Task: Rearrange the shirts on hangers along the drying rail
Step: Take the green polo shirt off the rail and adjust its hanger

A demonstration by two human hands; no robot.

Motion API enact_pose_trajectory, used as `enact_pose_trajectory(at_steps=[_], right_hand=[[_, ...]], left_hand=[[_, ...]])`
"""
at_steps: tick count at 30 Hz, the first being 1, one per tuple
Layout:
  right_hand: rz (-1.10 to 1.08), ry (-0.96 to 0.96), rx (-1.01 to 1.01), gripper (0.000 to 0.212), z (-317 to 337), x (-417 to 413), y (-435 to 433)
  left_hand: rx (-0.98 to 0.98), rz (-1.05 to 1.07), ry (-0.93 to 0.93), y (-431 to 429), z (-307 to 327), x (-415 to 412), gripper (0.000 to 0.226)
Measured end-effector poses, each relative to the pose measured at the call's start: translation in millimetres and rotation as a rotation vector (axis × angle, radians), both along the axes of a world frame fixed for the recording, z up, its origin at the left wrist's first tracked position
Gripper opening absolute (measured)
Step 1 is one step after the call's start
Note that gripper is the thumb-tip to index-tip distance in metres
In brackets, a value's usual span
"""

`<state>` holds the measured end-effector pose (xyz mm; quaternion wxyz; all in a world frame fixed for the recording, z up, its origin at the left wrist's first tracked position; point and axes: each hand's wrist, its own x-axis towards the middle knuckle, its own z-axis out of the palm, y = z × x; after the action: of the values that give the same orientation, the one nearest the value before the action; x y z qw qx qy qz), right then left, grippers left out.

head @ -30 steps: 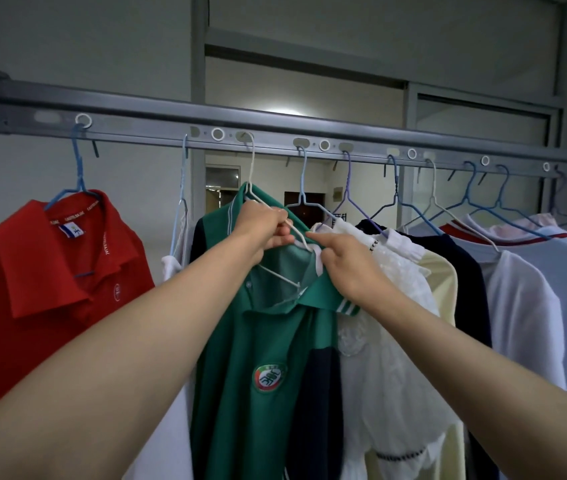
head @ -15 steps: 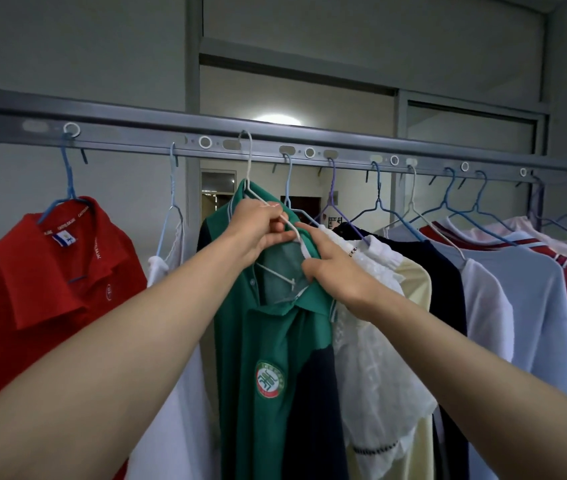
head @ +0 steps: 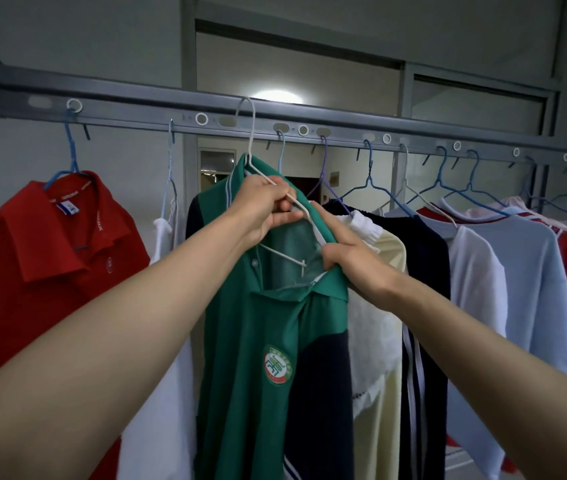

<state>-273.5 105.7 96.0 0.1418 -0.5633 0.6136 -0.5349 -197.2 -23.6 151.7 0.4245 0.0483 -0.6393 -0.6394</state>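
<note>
Nearest to me, both forearms come in from 7 and 5 o'clock and meet mid-view. My left hand (head: 264,209) has its fingers curled round the shoulder wire of the white hanger (head: 252,136), right at the neck of the green polo shirt (head: 258,358). My right hand (head: 355,268), at 4 o'clock from the left, pinches the right side of the collar. The green polo hangs dead centre, squeezed between a white shirt (head: 161,341) at 8 o'clock and a lacy cream shirt (head: 372,341) at 4 o'clock, both touching it. Further out there's a red polo (head: 43,254) at 9 o'clock and a navy shirt (head: 424,271) at 3. Behind all that, the drying rail (head: 344,124) runs from 10 to 2 o'clock, and the hanger's hook pokes up in front of it at 12. I honestly can't tell if it's seated in a slot or just hovering there. My take on doing this bit well: let the wire hand carry the weight and only use the collar pinch to stop the shirt sliding off the hanger. Lift the hook fully clear before going sideways, since dragging it probably snags the neighbouring hooks. The rail looks roomier toward 10 o'clock, so I'd aim for a slot there.
</note>
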Motion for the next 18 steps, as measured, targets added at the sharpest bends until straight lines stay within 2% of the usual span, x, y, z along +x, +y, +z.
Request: enact_pose_trajectory(at_steps=[3,6,8,10,13,15,18], right_hand=[[-0.105,0.104,0.016,0.078,-5,0,7],[-0.24,0.274,0.017,0.067,-7,6,6],[-0.276,0.355,0.038,0.064,-9,11,-2],[-0.344,0.348,0.029,0.054,-10,13,-7],[-0.404,0.195,0.009,0.042,-14,10,-9],[-0.423,0.121,0.013,0.046,-18,6,-8],[-0.424,0.075,0.033,0.047,-22,4,-5]], left_hand=[[0.042,0.001,-0.06,0,-17,0,0.004],[0.084,-0.014,-0.096,4,-40,-2,0.012],[0.075,-0.022,-0.126,6,-50,-1,0.009],[0.024,-0.053,-0.189,6,-55,3,0.003],[-0.102,-0.039,-0.344,-1,-62,15,0.007],[-0.266,0.172,-0.443,-11,-67,23,0.01],[-0.507,0.694,-0.436,-27,-75,33,0.023]])
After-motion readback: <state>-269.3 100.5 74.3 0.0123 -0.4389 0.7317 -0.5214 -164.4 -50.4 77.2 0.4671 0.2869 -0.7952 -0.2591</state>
